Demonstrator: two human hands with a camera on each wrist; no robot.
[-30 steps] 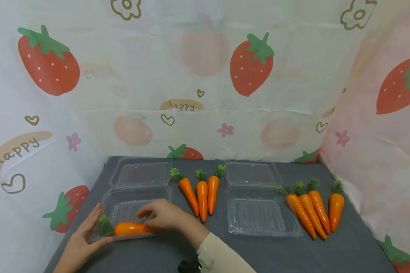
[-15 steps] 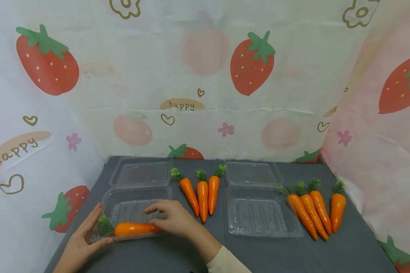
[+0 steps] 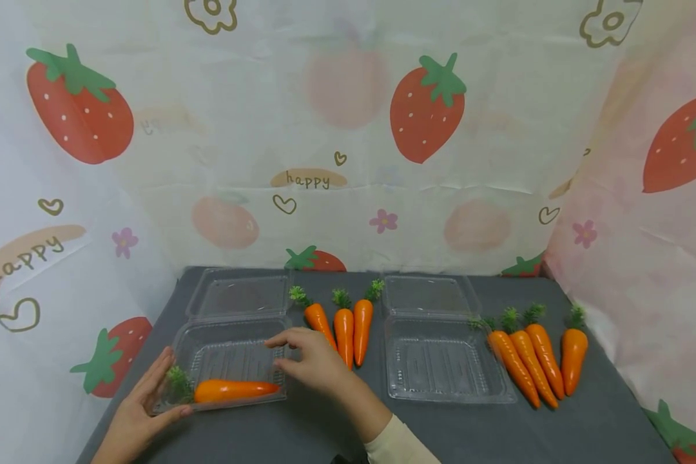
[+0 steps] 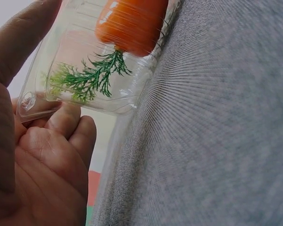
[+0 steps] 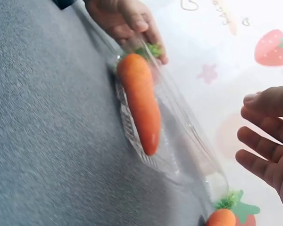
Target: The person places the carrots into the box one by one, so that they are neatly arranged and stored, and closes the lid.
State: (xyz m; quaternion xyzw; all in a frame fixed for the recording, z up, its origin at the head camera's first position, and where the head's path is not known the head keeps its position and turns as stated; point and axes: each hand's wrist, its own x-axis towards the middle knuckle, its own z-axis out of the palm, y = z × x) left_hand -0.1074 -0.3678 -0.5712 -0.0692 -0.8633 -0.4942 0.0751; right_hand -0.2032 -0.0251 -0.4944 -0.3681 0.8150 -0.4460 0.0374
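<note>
One orange carrot (image 3: 232, 390) with a green frilly top lies along the near side of a clear plastic clamshell box (image 3: 226, 328), its top toward the left end. My left hand (image 3: 142, 409) holds the near left corner of this box, thumb at the front rim and fingers along the left side. In the left wrist view, the green top (image 4: 92, 77) shows through the clear wall by the fingers. My right hand (image 3: 316, 361) is held over the box's right end, apart from the carrot's tip. Its fingers are loosely bent, with nothing between them.
Between the two boxes, several carrots (image 3: 361, 328) lie side by side, partly behind my right hand. A second clear box (image 3: 449, 386), lid folded back, stands to the right. Beyond it lie several more carrots (image 3: 545, 361) on the grey cloth (image 3: 470, 432). A printed curtain (image 3: 348, 129) surrounds the table.
My right hand has moved off the carrot to the right, leaving its tip in sight. The carrot stays in the left box, and my left hand keeps its place.
</note>
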